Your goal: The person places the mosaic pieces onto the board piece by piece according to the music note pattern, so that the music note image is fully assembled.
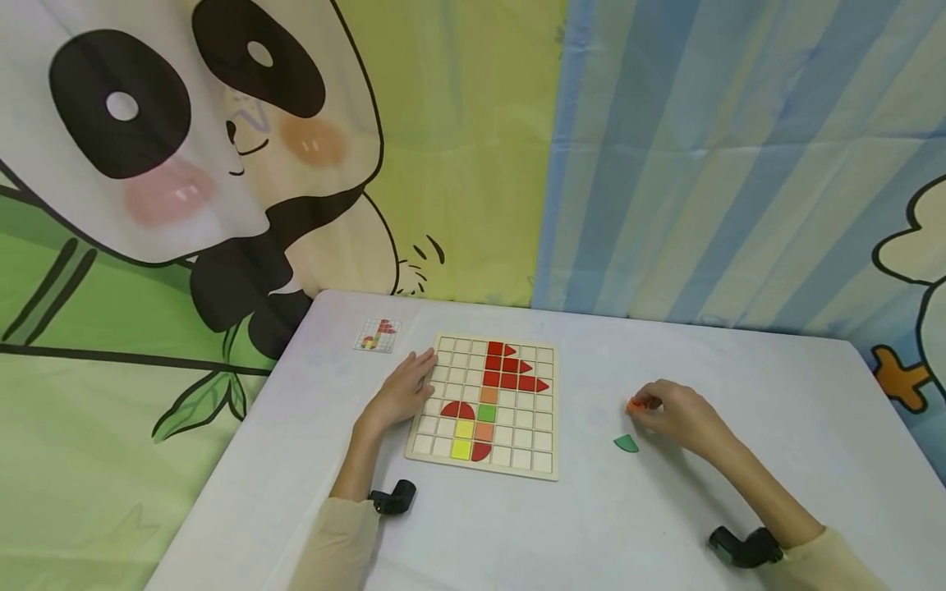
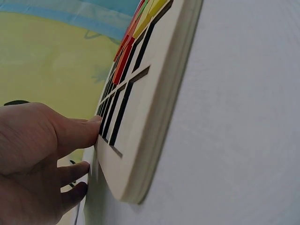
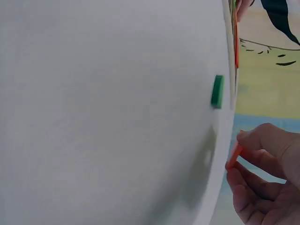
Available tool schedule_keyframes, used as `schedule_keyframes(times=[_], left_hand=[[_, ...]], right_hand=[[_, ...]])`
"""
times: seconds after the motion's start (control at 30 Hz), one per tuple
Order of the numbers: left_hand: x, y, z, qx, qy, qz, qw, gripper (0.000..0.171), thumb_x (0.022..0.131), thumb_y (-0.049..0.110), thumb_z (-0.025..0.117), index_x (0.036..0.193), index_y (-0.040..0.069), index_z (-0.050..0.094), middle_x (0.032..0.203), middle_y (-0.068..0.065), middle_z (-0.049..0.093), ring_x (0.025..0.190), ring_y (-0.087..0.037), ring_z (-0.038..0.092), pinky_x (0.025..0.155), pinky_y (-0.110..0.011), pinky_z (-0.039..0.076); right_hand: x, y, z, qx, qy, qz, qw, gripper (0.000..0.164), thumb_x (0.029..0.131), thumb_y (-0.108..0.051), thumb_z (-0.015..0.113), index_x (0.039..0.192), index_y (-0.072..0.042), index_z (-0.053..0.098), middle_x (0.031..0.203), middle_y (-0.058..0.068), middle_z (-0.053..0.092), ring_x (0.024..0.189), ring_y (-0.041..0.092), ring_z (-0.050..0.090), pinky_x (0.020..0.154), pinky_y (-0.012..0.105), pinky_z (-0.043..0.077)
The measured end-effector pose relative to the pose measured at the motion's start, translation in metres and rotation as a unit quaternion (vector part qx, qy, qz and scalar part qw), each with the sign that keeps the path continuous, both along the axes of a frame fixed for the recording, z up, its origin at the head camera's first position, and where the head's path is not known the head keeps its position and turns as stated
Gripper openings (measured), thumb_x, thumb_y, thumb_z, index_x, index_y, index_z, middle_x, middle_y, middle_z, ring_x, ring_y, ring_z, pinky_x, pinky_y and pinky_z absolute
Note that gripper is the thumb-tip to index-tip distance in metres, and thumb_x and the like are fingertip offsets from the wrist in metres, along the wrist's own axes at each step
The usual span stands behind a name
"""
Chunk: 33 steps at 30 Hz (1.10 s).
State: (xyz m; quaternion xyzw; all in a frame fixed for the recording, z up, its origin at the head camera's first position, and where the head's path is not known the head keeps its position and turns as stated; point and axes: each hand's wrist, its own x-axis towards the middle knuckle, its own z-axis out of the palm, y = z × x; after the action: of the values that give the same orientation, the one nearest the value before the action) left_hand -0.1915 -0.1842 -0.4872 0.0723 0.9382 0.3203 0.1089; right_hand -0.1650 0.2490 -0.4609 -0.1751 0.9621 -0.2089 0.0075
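My right hand [image 1: 676, 416] pinches a small orange piece [image 3: 235, 155] between thumb and fingertips, to the right of the board. Just below that hand, a green quarter-round piece [image 1: 626, 443] lies on the table. My left hand [image 1: 402, 390] rests at the left edge of a wooden grid board [image 1: 521, 469], fingers fairly straight, the thumb touching its rim in the left wrist view. Red squares and red pointed pieces fill cells in the board's upper right. Lower down sit orange, green and yellow squares [image 1: 461, 449] and red quarter-round pieces [image 1: 481, 451].
A small pattern card [image 1: 378, 336] lies on the white table [image 1: 591, 525] behind the left hand. Each wrist wears a black camera [image 1: 395, 497]. A printed curtain [image 1: 458, 164] with a panda hangs behind the table's far edge.
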Motion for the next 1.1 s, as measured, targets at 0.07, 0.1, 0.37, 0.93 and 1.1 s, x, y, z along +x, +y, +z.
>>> schedule_keyframes(times=[0.07,0.1,0.37,0.93,1.1], left_hand=[[0.0,0.0,-0.001,-0.001,0.0,-0.001,1.0,0.056,0.097,0.012,0.054,0.15,0.007,0.036,0.162,-0.006,0.025,0.152,-0.035,0.011,0.122,-0.056,0.014],[0.0,0.0,-0.001,0.0,0.0,-0.001,1.0,0.056,0.097,0.012,0.054,0.15,0.006,0.036,0.162,-0.006,0.025,0.152,-0.035,0.011,0.122,-0.057,0.014],[0.002,-0.001,0.001,0.009,-0.001,0.004,1.0,0.056,0.097,0.012,0.054,0.149,0.007,0.037,0.162,-0.006,0.026,0.152,-0.035,0.011,0.122,-0.058,0.013],[0.0,-0.002,0.001,-0.01,0.014,-0.02,0.9997,0.056,0.097,0.012,0.055,0.149,0.005,0.036,0.161,-0.009,0.027,0.151,-0.037,0.014,0.121,-0.057,0.017],[0.0,-0.004,0.002,-0.01,0.013,-0.015,0.9998,0.055,0.097,0.012,0.054,0.149,0.005,0.037,0.161,-0.01,0.026,0.151,-0.037,0.014,0.121,-0.058,0.016]], right_hand=[[-0.001,-0.009,0.005,-0.018,0.0,0.006,1.0,0.013,0.08,-0.013,0.076,0.092,-0.008,0.073,0.088,0.002,0.07,0.081,0.018,0.063,0.065,0.027,0.051],[-0.002,-0.015,0.007,-0.024,0.004,0.011,1.0,0.014,0.081,-0.013,0.075,0.094,-0.008,0.072,0.089,0.002,0.07,0.082,0.019,0.063,0.066,0.028,0.051],[0.001,-0.099,0.026,-0.087,-0.002,0.123,0.989,0.016,0.083,-0.01,0.073,0.099,-0.008,0.073,0.096,0.001,0.071,0.087,0.017,0.067,0.071,0.03,0.057],[0.001,-0.249,0.01,0.016,-0.016,0.279,0.96,0.019,0.087,-0.014,0.069,0.068,-0.011,0.067,0.067,-0.005,0.056,0.059,0.004,0.04,0.053,0.012,0.033],[0.005,-0.259,0.011,0.052,-0.014,0.261,0.964,0.021,0.087,-0.01,0.067,0.066,-0.011,0.067,0.066,-0.005,0.053,0.057,0.004,0.039,0.051,0.013,0.032]])
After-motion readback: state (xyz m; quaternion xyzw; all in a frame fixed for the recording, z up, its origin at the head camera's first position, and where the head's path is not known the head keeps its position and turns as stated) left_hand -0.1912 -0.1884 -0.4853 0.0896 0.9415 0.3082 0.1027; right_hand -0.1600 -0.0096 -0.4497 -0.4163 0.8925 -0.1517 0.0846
